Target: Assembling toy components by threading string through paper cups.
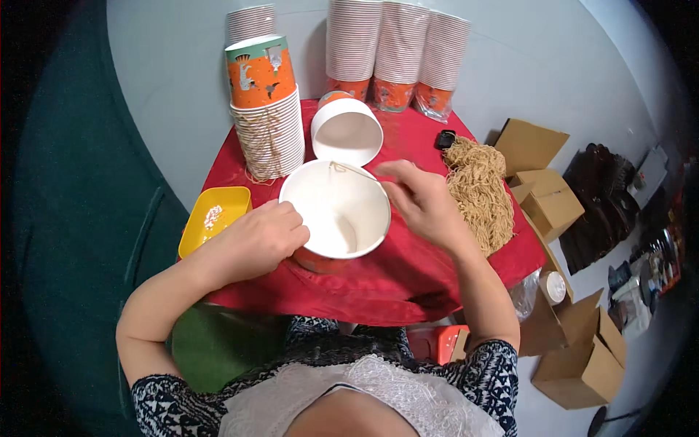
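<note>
A large white-lined paper bucket (336, 211) with an orange outside stands upright, mouth up, in front of me. My left hand (263, 234) is closed at its left rim, fingers curled against the edge. My right hand (422, 198) is at the right rim, thumb and finger pinched on a thin tan string (353, 170). The string runs across the far side of the mouth to a small loop by the rim. Just behind, a second paper bucket (348, 132) lies on its side, opening toward me. To the right is a bundle of tan strings (478, 193).
A red-covered table (408, 291) carries everything. At its left are a yellow tray (198, 211) with small white bits and a tall stack of paper buckets (269, 138). Wrapped stacks (399, 47) stand at the back. Cardboard boxes (582, 360) sit on the floor at right.
</note>
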{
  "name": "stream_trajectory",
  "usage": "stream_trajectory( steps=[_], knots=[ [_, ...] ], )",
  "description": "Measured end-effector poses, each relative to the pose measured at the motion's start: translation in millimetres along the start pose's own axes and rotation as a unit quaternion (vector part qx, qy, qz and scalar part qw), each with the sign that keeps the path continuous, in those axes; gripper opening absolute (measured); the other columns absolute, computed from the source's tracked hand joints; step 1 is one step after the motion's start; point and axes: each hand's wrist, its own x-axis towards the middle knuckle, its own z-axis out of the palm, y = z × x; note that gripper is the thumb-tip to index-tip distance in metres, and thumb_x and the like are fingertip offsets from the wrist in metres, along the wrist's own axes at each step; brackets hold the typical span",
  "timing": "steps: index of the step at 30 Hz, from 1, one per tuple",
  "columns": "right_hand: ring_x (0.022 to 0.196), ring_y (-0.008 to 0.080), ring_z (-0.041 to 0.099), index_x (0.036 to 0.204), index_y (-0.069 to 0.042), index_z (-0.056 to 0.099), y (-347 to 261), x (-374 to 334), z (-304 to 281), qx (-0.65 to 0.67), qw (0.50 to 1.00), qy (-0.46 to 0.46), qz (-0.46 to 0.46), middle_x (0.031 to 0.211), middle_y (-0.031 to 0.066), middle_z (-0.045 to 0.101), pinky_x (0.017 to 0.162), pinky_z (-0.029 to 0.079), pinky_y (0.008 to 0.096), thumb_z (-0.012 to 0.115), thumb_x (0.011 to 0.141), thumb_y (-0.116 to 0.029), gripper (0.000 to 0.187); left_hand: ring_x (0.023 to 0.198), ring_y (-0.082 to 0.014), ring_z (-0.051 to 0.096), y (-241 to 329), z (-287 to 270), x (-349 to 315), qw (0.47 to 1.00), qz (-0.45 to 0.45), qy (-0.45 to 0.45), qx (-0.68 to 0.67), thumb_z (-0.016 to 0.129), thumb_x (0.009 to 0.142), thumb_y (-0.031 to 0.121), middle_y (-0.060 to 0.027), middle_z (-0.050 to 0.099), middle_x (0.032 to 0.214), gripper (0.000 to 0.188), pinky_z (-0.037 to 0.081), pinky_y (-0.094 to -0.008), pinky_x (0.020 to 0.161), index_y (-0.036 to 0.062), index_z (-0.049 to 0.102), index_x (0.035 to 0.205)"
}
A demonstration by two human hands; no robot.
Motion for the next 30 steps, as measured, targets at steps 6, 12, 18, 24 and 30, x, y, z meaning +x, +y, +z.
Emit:
stream_trajectory(
  steps=[6, 12, 18, 24, 30],
  knots=[
    [0.062, 0.0053, 0.053, 0.098, 0.001, 0.065, -1.6, -50.0, -26.5, 0.239, 0.956, 0.008, 0.171, 0.074, -0.0029, 0.06, 0.054, 0.042, 0.0228, 0.059, 0.094, -0.008, 0.012, 0.085, -0.0312, 0.058, -12.8, 13.0, -3.3, 0.996, -0.081, 0.005, -0.02, 0.058, 0.075, 0.0, -0.0133, 0.057, 0.081, 0.006, 0.049, -0.0403, 0.075, 0.0014, 0.053, 0.078],
    [0.051, 0.0078, 0.046, 0.095, 0.002, 0.062, 6.5, -78.4, -8.3, 0.534, 0.827, 0.051, 0.165, 0.064, 0.0008, 0.052, 0.046, 0.036, 0.0239, 0.059, 0.097, -0.018, 0.021, 0.087, -0.0348, 0.059, -19.9, 26.6, -6.1, 0.988, -0.139, 0.009, -0.065, 0.058, 0.077, -0.002, -0.0169, 0.06, 0.083, 0.005, 0.049, -0.0437, 0.075, 0.0001, 0.054, 0.08],
    [0.062, 0.0168, 0.059, 0.102, 0.003, 0.06, 3.3, -83.4, 30.5, 0.662, 0.73, 0.076, 0.152, 0.079, 0.0072, 0.058, 0.053, 0.05, 0.0277, 0.058, 0.097, -0.022, 0.025, 0.087, -0.0349, 0.06, -4.7, 31.4, -10.3, 0.986, -0.165, -0.014, -0.034, 0.061, 0.077, 0.001, -0.0165, 0.06, 0.086, 0.008, 0.05, -0.0446, 0.074, 0.0004, 0.054, 0.081],
    [0.07, 0.019, 0.061, 0.105, 0.003, 0.059, -4.3, -85.4, 55.1, 0.668, 0.718, 0.115, 0.161, 0.082, 0.0068, 0.058, 0.063, 0.053, 0.0314, 0.055, 0.098, -0.023, 0.028, 0.111, -0.0431, 0.054, 46.8, 4.8, 4.7, 0.971, -0.223, 0.089, 0.009, 0.076, 0.072, 0.005, -0.0247, 0.054, 0.124, 0.052, 0.046, -0.0456, 0.097, -0.0024, 0.054, 0.119],
    [0.073, 0.0205, 0.061, 0.109, 0.004, 0.057, -13.0, -87.5, 67.8, 0.685, 0.7, 0.147, 0.139, 0.084, 0.0077, 0.057, 0.065, 0.053, 0.0336, 0.051, 0.099, -0.021, 0.027, 0.1, -0.0348, 0.056, 75.9, 30.6, 5.4, 0.964, -0.162, 0.136, -0.164, 0.078, 0.076, 0.016, -0.0177, 0.058, 0.11, 0.047, 0.047, -0.0421, 0.086, -0.0016, 0.055, 0.114]
  ],
)
